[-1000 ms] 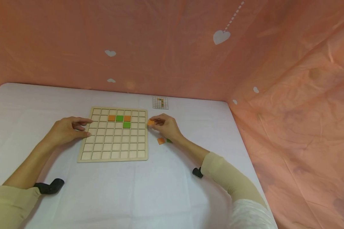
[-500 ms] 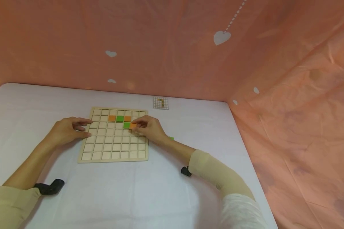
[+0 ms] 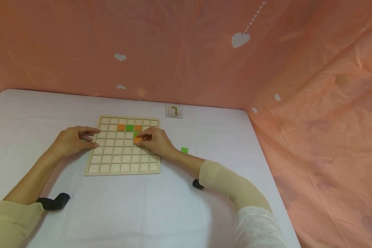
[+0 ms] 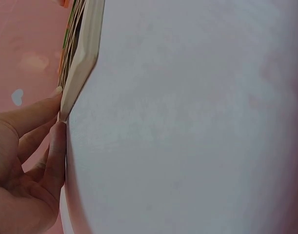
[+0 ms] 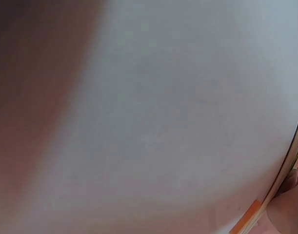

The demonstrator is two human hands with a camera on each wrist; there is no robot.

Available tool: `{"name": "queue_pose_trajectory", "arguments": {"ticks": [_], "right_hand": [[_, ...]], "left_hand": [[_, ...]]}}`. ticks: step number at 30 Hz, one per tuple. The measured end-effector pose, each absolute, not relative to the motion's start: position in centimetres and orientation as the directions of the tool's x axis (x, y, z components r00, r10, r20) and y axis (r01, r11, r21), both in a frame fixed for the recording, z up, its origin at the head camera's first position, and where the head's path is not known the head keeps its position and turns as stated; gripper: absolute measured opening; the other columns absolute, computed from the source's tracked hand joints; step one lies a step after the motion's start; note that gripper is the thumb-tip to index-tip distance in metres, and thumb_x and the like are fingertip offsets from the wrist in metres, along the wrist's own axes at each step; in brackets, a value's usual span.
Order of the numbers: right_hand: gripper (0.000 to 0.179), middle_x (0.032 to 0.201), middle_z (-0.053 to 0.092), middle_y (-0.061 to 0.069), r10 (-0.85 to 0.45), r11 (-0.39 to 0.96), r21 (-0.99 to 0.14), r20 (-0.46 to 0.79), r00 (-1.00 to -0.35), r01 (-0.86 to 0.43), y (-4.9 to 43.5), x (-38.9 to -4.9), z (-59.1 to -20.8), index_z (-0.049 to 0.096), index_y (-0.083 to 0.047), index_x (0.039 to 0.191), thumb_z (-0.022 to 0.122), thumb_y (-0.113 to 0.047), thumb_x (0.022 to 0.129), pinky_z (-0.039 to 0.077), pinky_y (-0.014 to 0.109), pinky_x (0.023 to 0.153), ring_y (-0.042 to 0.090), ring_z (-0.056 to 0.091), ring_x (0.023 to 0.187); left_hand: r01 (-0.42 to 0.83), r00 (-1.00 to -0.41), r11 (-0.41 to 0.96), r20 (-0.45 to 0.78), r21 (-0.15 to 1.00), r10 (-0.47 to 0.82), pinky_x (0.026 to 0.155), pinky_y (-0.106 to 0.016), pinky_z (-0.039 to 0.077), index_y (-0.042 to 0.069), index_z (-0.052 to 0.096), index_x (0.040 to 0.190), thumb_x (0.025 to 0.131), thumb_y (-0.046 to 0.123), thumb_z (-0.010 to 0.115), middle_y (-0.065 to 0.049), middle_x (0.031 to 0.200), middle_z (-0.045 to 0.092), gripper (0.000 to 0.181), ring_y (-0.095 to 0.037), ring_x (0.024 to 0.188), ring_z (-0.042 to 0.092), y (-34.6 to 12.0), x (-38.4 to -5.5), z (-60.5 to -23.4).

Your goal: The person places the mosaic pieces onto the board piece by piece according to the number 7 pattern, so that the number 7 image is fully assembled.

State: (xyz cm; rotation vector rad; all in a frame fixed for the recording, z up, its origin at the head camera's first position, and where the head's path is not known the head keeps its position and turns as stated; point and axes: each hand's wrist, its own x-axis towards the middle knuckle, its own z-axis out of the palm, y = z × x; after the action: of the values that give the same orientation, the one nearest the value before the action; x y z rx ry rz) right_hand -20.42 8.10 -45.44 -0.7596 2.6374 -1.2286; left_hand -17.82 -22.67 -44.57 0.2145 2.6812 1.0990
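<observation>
My right hand [image 3: 158, 141] pinches an orange square tile [image 3: 137, 140] between thumb and fingertips, low over the wooden grid board [image 3: 122, 175]. That tile is just below a green tile [image 3: 136, 134], which the fingers partly cover. Above them an orange tile [image 3: 121, 127], a green tile [image 3: 130, 127] and another orange tile [image 3: 138, 127] lie in a row. My left hand [image 3: 72, 141] touches the board's left edge with thumb and index fingertip, fingers extended. In the left wrist view, the left hand [image 4: 29, 161] meets the board's side [image 4: 85, 63].
A loose green tile [image 3: 184, 150] lies on the white cloth right of the board, by the right forearm. Behind the board lies a small card [image 3: 174, 111] with a printed grid pattern. An orange piece [image 5: 246, 218] shows at the right wrist view's bottom edge.
My right hand has carried the orange tile leftward from beside the board onto the grid, to below the green tile. The left hand has stayed in place.
</observation>
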Motion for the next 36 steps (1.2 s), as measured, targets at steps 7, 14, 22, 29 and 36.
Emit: {"name": "queue_pose_trajectory", "arguments": {"ticks": [7,14,22,29,36], "right_hand": [[0.021,0.093,0.067,-0.003,-0.541,0.567,-0.687,0.104,-0.834,-0.454,8.0,-20.6,-45.3,0.078,-0.008,0.105,0.079,-0.017,0.087,0.047,0.013,0.071,0.003,0.058,0.081],[0.023,0.095,0.065,-0.003,-0.537,0.567,-0.691,0.101,-0.837,-0.448,7.9,-20.4,-45.5,0.078,-0.008,0.106,0.080,-0.019,0.085,0.046,0.013,0.070,0.003,0.056,0.080],[0.027,0.093,0.065,-0.005,-0.532,0.564,-0.719,0.059,-0.845,-0.405,8.0,-20.5,-45.3,0.078,-0.010,0.107,0.083,-0.022,0.083,0.047,0.015,0.070,0.004,0.057,0.079],[0.022,0.091,0.069,-0.007,-0.517,0.429,-0.868,-0.012,-0.856,-0.248,9.2,-21.0,-45.1,0.076,-0.012,0.106,0.080,-0.018,0.086,0.052,0.021,0.075,0.008,0.063,0.082],[0.026,0.102,0.072,-0.002,-0.529,0.374,-0.905,-0.028,-0.848,-0.204,10.9,-20.9,-44.4,0.073,-0.007,0.114,0.076,-0.012,0.089,0.053,0.025,0.083,0.010,0.065,0.091]], "left_hand": [[0.042,-0.965,0.704,-0.155,0.709,0.214,0.091,-0.061,0.038,0.005,0.060,0.134,0.084,0.037,0.079,-0.024,0.110,0.068,0.062,-0.043,0.108,0.058,-22.6,-17.8,-44.4],[0.038,-0.964,0.699,-0.158,0.714,0.215,0.090,-0.060,0.039,0.005,0.060,0.134,0.085,0.037,0.079,-0.022,0.109,0.068,0.062,-0.042,0.108,0.057,-22.7,-17.6,-44.3],[0.040,-0.964,0.701,-0.158,0.712,0.215,0.090,-0.060,0.040,0.005,0.060,0.134,0.086,0.036,0.078,-0.024,0.111,0.068,0.061,-0.042,0.108,0.058,-22.7,-17.5,-44.2],[0.054,-0.963,0.711,-0.152,0.701,0.222,0.089,-0.061,0.040,0.003,0.059,0.135,0.087,0.033,0.078,-0.026,0.111,0.067,0.060,-0.043,0.107,0.059,-22.6,-17.5,-44.3],[0.071,-0.963,0.713,-0.137,0.697,0.230,0.088,-0.060,0.041,0.003,0.059,0.135,0.087,0.033,0.077,-0.027,0.114,0.066,0.059,-0.044,0.108,0.059,-22.5,-17.5,-44.4]]}}
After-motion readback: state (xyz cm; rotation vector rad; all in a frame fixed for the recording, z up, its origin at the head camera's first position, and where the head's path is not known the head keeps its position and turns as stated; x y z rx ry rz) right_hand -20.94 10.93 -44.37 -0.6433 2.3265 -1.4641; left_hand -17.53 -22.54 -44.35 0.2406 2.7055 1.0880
